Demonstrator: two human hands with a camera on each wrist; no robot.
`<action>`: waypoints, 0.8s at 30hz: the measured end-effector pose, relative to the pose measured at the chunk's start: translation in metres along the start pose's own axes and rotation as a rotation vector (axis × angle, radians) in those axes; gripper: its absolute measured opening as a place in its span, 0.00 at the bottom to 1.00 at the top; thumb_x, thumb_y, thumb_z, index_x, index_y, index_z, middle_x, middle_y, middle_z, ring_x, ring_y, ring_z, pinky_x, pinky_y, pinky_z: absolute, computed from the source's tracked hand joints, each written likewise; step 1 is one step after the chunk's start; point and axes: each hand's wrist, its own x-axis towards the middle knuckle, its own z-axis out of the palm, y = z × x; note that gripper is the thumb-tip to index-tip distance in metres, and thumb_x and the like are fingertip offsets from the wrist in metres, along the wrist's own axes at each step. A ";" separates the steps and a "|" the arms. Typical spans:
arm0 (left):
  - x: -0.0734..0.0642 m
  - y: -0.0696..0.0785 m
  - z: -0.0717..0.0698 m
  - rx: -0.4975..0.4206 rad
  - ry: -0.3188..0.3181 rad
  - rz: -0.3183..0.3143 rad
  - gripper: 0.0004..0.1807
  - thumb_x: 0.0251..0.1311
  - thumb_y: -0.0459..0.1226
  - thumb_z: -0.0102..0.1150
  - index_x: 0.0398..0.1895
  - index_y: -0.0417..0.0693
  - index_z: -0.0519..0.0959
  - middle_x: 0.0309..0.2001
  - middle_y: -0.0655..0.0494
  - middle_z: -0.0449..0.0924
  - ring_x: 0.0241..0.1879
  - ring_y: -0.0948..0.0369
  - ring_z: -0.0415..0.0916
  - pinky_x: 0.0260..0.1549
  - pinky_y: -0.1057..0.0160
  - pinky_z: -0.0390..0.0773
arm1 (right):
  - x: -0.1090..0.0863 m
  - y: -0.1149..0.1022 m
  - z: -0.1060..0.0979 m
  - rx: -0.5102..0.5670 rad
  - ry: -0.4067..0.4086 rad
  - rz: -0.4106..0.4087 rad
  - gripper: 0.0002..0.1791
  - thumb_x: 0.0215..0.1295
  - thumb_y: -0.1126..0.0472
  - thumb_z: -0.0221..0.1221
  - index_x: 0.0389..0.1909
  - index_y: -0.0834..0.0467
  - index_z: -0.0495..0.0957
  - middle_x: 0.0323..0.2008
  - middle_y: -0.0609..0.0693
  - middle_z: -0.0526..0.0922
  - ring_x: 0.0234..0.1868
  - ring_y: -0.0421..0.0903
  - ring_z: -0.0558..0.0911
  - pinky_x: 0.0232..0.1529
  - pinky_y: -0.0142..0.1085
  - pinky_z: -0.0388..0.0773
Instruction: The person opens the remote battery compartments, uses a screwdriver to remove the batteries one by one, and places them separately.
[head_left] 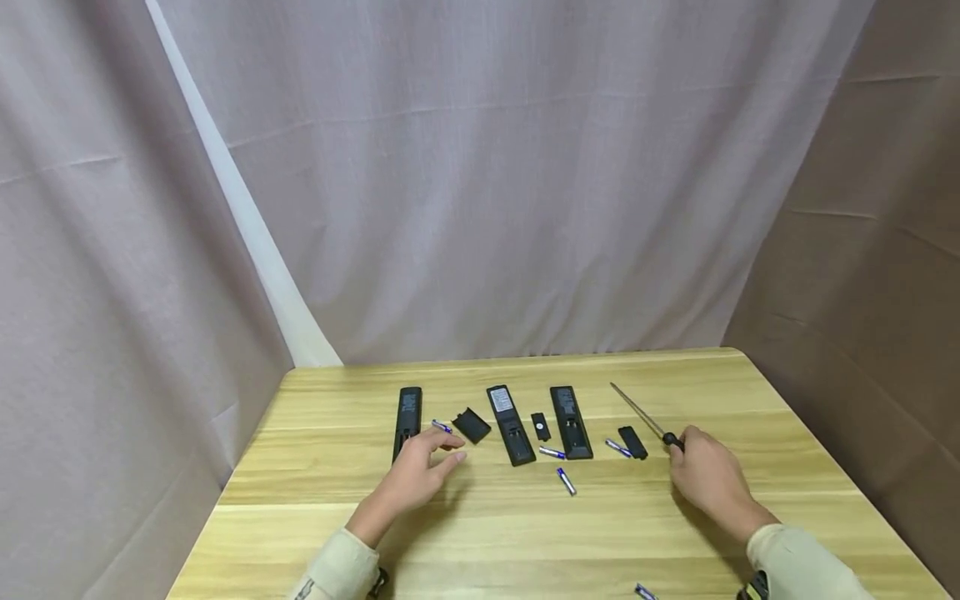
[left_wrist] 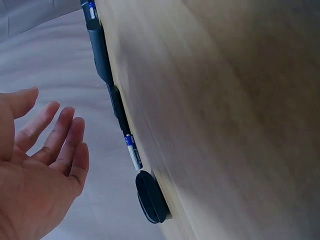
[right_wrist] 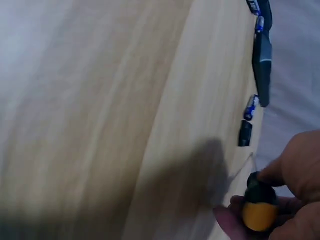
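Note:
My right hand (head_left: 708, 473) grips a screwdriver (head_left: 643, 414) by its handle, the long shaft pointing away to the far left. In the right wrist view the handle's orange end (right_wrist: 259, 216) shows between the fingers. Over the near end of the left remote control (head_left: 409, 407) hovers my left hand (head_left: 416, 473), fingers loosely bent and holding nothing. Two more black remotes, a middle one (head_left: 513, 427) and a right one (head_left: 572, 422), lie back side up with bare battery bays. A black battery cover (head_left: 472, 425) and a battery (head_left: 441, 426) are just beyond the left fingertips.
A small cover (head_left: 540, 427) lies between the middle and right remotes, another cover (head_left: 632, 442) near the screwdriver. Loose batteries include one (head_left: 552, 452) below the small cover, one (head_left: 566, 482) closer in and one (head_left: 645, 592) at the near edge. Curtains (head_left: 480, 183) surround the wooden table (head_left: 525, 550).

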 end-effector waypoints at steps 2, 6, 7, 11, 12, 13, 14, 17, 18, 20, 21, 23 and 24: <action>0.000 -0.001 -0.001 -0.010 0.012 0.005 0.16 0.76 0.43 0.62 0.56 0.43 0.86 0.53 0.52 0.88 0.59 0.52 0.83 0.64 0.43 0.83 | 0.006 -0.002 0.002 -0.018 -0.040 0.004 0.10 0.75 0.63 0.53 0.37 0.67 0.75 0.27 0.56 0.78 0.27 0.51 0.75 0.26 0.45 0.73; 0.000 -0.002 -0.001 -0.030 0.032 0.001 0.15 0.76 0.43 0.62 0.55 0.44 0.87 0.52 0.54 0.88 0.58 0.53 0.84 0.63 0.43 0.84 | 0.016 -0.003 0.007 -0.045 -0.082 0.000 0.10 0.72 0.63 0.54 0.36 0.68 0.77 0.28 0.58 0.80 0.29 0.53 0.78 0.28 0.50 0.78; 0.000 -0.002 -0.001 -0.038 0.036 -0.002 0.15 0.76 0.43 0.62 0.55 0.44 0.87 0.52 0.55 0.88 0.58 0.53 0.84 0.63 0.43 0.84 | 0.018 -0.003 0.007 -0.052 -0.088 -0.003 0.10 0.72 0.63 0.54 0.35 0.68 0.77 0.29 0.59 0.81 0.29 0.53 0.78 0.30 0.52 0.79; -0.001 -0.003 -0.001 -0.064 0.046 -0.001 0.14 0.76 0.42 0.63 0.54 0.43 0.87 0.51 0.55 0.89 0.57 0.53 0.84 0.63 0.42 0.84 | 0.024 -0.003 0.003 -0.063 -0.130 -0.002 0.12 0.72 0.61 0.56 0.31 0.65 0.76 0.25 0.56 0.78 0.28 0.52 0.76 0.29 0.49 0.77; -0.001 -0.003 -0.001 -0.072 0.046 -0.004 0.14 0.75 0.41 0.63 0.54 0.43 0.87 0.52 0.55 0.89 0.57 0.53 0.84 0.63 0.42 0.83 | 0.025 -0.004 0.001 -0.064 -0.143 0.001 0.12 0.72 0.61 0.57 0.30 0.64 0.75 0.24 0.55 0.77 0.28 0.52 0.75 0.28 0.47 0.76; -0.001 -0.003 -0.001 -0.085 0.045 -0.005 0.14 0.75 0.41 0.63 0.54 0.42 0.87 0.51 0.54 0.89 0.57 0.52 0.84 0.64 0.41 0.83 | 0.026 -0.004 0.000 -0.066 -0.150 0.003 0.13 0.72 0.61 0.57 0.28 0.63 0.75 0.23 0.54 0.76 0.27 0.52 0.74 0.27 0.45 0.74; -0.002 -0.003 -0.001 -0.099 0.044 -0.008 0.14 0.75 0.41 0.63 0.55 0.41 0.86 0.52 0.53 0.89 0.57 0.51 0.84 0.64 0.40 0.83 | 0.027 -0.005 -0.001 -0.070 -0.155 0.002 0.13 0.71 0.61 0.57 0.26 0.62 0.74 0.22 0.53 0.75 0.26 0.51 0.74 0.26 0.43 0.73; -0.003 -0.003 0.000 -0.119 0.046 -0.023 0.15 0.76 0.41 0.63 0.55 0.41 0.86 0.52 0.53 0.89 0.58 0.51 0.84 0.66 0.40 0.82 | 0.029 -0.006 -0.003 -0.075 -0.160 0.000 0.13 0.69 0.61 0.58 0.23 0.59 0.73 0.21 0.52 0.75 0.25 0.51 0.73 0.25 0.41 0.71; -0.004 -0.003 0.000 -0.124 0.047 -0.033 0.15 0.76 0.42 0.63 0.55 0.42 0.86 0.52 0.54 0.89 0.59 0.51 0.84 0.66 0.40 0.82 | 0.030 -0.006 -0.003 -0.074 -0.163 0.000 0.13 0.68 0.62 0.58 0.22 0.58 0.72 0.20 0.52 0.75 0.24 0.50 0.73 0.24 0.40 0.71; -0.006 -0.003 0.000 -0.123 0.048 -0.038 0.15 0.76 0.43 0.62 0.55 0.42 0.86 0.52 0.54 0.89 0.59 0.51 0.84 0.66 0.40 0.82 | 0.032 -0.006 -0.003 -0.063 -0.168 0.006 0.13 0.66 0.62 0.57 0.21 0.57 0.72 0.19 0.51 0.76 0.22 0.49 0.74 0.22 0.39 0.70; -0.006 -0.004 0.000 -0.120 0.049 -0.038 0.15 0.76 0.43 0.62 0.55 0.43 0.86 0.52 0.55 0.89 0.59 0.51 0.84 0.66 0.40 0.82 | 0.033 -0.006 -0.003 -0.053 -0.169 0.011 0.12 0.65 0.63 0.57 0.21 0.57 0.72 0.19 0.52 0.76 0.21 0.49 0.75 0.21 0.39 0.70; -0.009 -0.005 -0.001 -0.131 0.048 -0.039 0.16 0.77 0.43 0.62 0.56 0.43 0.86 0.52 0.54 0.89 0.59 0.51 0.84 0.66 0.39 0.82 | 0.034 -0.006 -0.001 -0.043 -0.178 0.022 0.11 0.63 0.63 0.56 0.21 0.57 0.72 0.19 0.52 0.76 0.20 0.49 0.75 0.21 0.38 0.70; -0.009 -0.006 -0.001 -0.134 0.049 -0.040 0.15 0.76 0.43 0.62 0.55 0.43 0.86 0.52 0.54 0.89 0.59 0.51 0.84 0.66 0.39 0.82 | 0.035 -0.006 -0.001 -0.039 -0.182 0.028 0.10 0.62 0.64 0.56 0.21 0.58 0.72 0.19 0.52 0.77 0.20 0.49 0.75 0.21 0.38 0.71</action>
